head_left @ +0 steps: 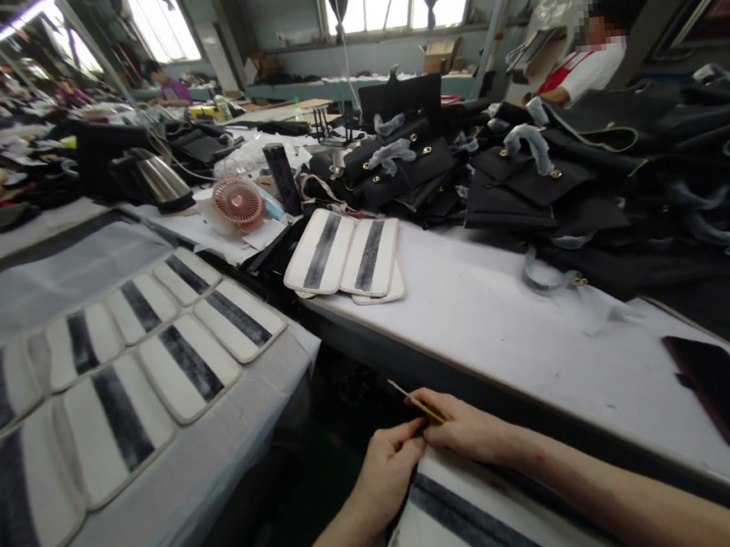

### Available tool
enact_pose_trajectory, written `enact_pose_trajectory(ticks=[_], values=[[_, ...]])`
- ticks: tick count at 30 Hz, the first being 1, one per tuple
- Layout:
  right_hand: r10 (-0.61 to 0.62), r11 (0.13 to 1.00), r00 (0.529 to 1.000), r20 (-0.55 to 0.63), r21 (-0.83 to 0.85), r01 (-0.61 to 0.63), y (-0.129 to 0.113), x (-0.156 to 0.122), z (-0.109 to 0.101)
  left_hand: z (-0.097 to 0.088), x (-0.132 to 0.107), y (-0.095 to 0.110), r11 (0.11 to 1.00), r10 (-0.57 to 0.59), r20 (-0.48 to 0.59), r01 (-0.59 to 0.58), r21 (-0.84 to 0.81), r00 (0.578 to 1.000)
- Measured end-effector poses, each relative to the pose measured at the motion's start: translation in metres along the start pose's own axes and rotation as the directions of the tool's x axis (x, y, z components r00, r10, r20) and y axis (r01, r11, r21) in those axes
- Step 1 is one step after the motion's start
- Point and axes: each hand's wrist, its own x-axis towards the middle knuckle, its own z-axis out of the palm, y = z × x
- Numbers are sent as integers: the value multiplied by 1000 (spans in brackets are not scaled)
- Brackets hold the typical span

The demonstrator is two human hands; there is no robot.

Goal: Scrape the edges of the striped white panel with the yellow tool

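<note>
Low in the head view lies a white panel with a dark stripe (479,521), close to me and partly cut off by the bottom edge. My left hand (387,474) is closed, its thumb and fingers pinching the panel's far corner. Beside it, my right hand (462,430) grips a thin yellow stick with a pale tip (427,408), which points up and left. The fingers of both hands almost meet at that corner. The exact pinch point is hidden by the fingers.
More striped white panels (183,368) lie in rows on the left table. A small stack (369,256) sits on the white table (470,324). Black bags (522,177), a phone (725,393), a pink fan (239,203) and a kettle (159,180) surround it. A person (594,61) stands behind.
</note>
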Motion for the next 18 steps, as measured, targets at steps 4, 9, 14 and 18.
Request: enact_pose_trajectory(ticks=[4,9,14,18], values=[[-8,1000,1000,-13,-3,8,1,-1,-1,-4,-1,-4,998,43,21,-44,46,999],[-25,999,1000,4,25,25,10,-14,-4,-5,1,-15,1000,-2,25,2,-3,1000],[-57,996,998,11,69,56,28,-22,-4,-2,5,-18,1000,5,-1,-5,30,1000],[-72,993,997,20,99,70,36,-22,-6,-1,7,-13,997,-2,-16,3,76,1000]])
